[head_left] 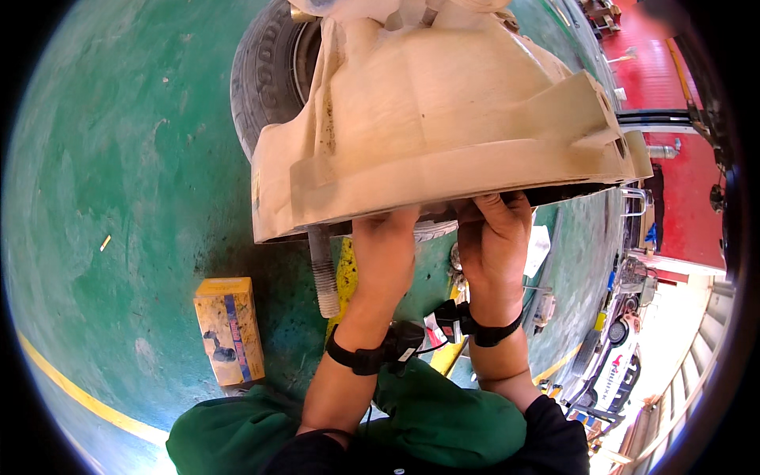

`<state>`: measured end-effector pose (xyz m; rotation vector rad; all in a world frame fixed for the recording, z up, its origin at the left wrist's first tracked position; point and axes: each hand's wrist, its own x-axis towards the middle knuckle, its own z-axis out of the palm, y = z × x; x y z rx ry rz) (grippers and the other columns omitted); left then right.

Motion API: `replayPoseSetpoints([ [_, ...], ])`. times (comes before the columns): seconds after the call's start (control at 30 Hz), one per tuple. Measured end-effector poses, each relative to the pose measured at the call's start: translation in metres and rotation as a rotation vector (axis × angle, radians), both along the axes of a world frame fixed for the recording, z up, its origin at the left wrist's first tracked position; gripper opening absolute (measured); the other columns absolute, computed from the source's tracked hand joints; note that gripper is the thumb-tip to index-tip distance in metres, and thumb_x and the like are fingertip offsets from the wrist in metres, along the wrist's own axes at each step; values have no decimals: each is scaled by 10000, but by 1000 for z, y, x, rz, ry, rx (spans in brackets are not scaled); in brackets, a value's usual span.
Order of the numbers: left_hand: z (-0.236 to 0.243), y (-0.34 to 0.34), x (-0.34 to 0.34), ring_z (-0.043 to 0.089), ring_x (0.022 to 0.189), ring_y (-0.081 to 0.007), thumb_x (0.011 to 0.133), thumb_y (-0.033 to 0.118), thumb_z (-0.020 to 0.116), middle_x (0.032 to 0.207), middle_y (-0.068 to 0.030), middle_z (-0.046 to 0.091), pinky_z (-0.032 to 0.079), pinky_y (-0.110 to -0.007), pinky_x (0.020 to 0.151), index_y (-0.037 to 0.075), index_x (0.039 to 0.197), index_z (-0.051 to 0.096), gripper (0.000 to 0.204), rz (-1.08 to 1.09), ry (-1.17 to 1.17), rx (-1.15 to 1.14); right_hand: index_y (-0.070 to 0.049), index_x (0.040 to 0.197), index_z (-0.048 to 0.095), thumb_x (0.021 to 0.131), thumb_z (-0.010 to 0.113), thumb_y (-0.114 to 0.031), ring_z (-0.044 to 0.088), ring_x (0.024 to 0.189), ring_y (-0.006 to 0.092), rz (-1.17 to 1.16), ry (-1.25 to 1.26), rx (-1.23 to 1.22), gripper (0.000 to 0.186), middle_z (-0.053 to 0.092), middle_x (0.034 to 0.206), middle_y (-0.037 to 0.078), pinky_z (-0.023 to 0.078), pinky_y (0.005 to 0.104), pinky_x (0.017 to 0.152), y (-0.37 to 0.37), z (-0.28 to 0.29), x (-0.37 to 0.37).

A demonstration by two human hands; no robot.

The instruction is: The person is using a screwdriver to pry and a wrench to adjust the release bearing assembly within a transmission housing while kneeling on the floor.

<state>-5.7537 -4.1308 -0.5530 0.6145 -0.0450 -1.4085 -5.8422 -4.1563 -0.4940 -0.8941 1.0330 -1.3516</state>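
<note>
A large beige housing (443, 103) with a dark lower rim spans the upper middle. A threaded metal rod (323, 273) hangs below its left part. My left hand (384, 261) reaches up under the rim, its fingertips hidden. My right hand (495, 237) is at the underside of the rim, a little to the right, thumb up and fingers curled; what they hold, if anything, is hidden. Both wrists wear black straps with small devices.
A tyre (265, 71) stands behind the housing. A yellow box (226, 328) lies on the green floor (119, 198) at lower left. Tools and assorted items line the right side beside red panels (685, 198). A white car (613, 368) is at far lower right.
</note>
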Motion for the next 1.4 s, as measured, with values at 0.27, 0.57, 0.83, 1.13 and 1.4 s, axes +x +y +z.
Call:
replayPoseSetpoints([
  [0.27,-34,0,-10,641,897,-183,934,165,665,1023,-75,684,522,-328,803,8,1072,655,210,28,-421,-88,-2,1076,634,910,618,-46,644,993,212,16,20,14,172,672,1062,79,507,363,892,0,-4,-5],
  [0.57,-38,-1,-6,611,1008,-147,921,125,680,1092,-53,670,475,-307,920,13,1101,650,214,86,-714,-151,-48,1119,627,877,709,-146,637,1015,196,20,66,-83,274,672,1082,44,496,353,915,-5,-15,-6],
  [0.83,-46,-9,1,598,1051,-136,910,124,697,1136,-47,658,450,-296,971,28,1147,635,263,79,-648,-215,-20,1243,567,815,792,-172,573,1117,188,131,73,-100,507,629,1195,55,414,360,1012,-17,-27,-23],
  [1.13,-26,-14,9,567,1143,-135,914,159,693,1249,-65,631,407,-306,1032,18,1289,570,419,86,-265,-317,15,1233,577,824,797,-252,565,1047,133,216,156,-130,536,637,1155,51,424,279,950,-26,-24,-28],
  [1.4,-22,-13,7,612,1097,-203,944,206,648,1237,-112,626,489,-362,975,-28,1331,513,472,92,-310,-280,42,1178,586,868,758,-235,544,1027,110,156,154,-105,450,631,1123,47,433,265,932,-22,-18,-19],
])
